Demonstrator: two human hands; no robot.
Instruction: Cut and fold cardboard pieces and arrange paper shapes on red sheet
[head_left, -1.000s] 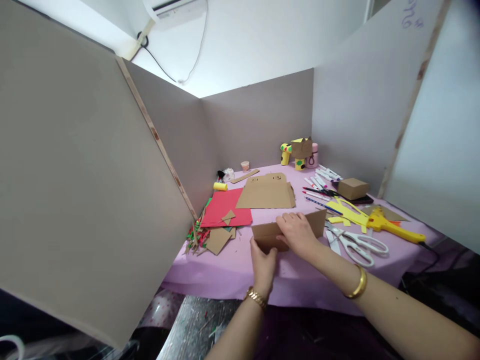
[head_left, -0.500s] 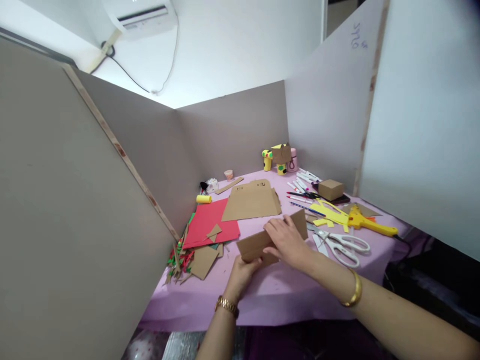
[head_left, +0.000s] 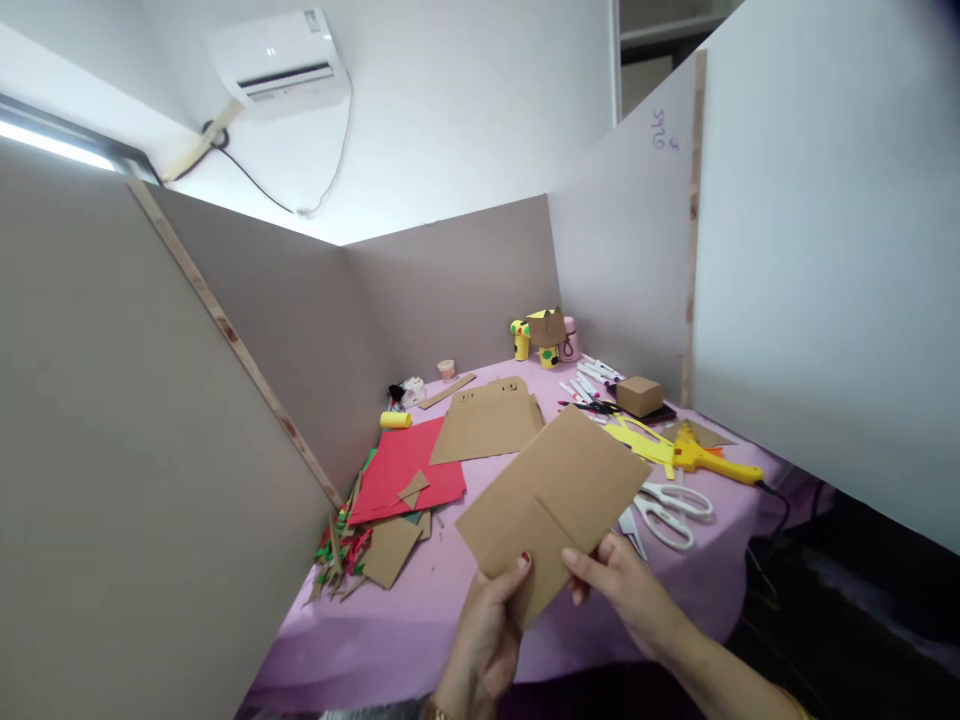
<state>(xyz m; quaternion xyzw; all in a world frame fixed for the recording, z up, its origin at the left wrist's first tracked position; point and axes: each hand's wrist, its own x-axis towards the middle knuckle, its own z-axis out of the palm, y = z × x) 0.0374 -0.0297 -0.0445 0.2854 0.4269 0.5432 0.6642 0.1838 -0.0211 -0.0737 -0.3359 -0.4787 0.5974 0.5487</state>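
Between my hands a flat piece of brown cardboard is held up, tilted, over the near part of the table. A straight crease or slit runs across its middle. My left hand grips its lower left edge, thumb on the front face. My right hand pinches the lower right edge, thumb also on top. Behind it lies a larger cardboard sheet with small cutouts at its far edge. White-handled scissors rest to the right, their blades partly hidden by the held piece.
Red sheets and cardboard scraps lie at left. At right are a yellow glue gun with its cord, markers and a small cardboard box. A yellow decorated model stands at the back. Grey partitions enclose the table.
The cardboard piece has turned so its broad face shows, and it is nearer me. My right hand has moved from its top to its lower right edge. The view has shifted slightly.
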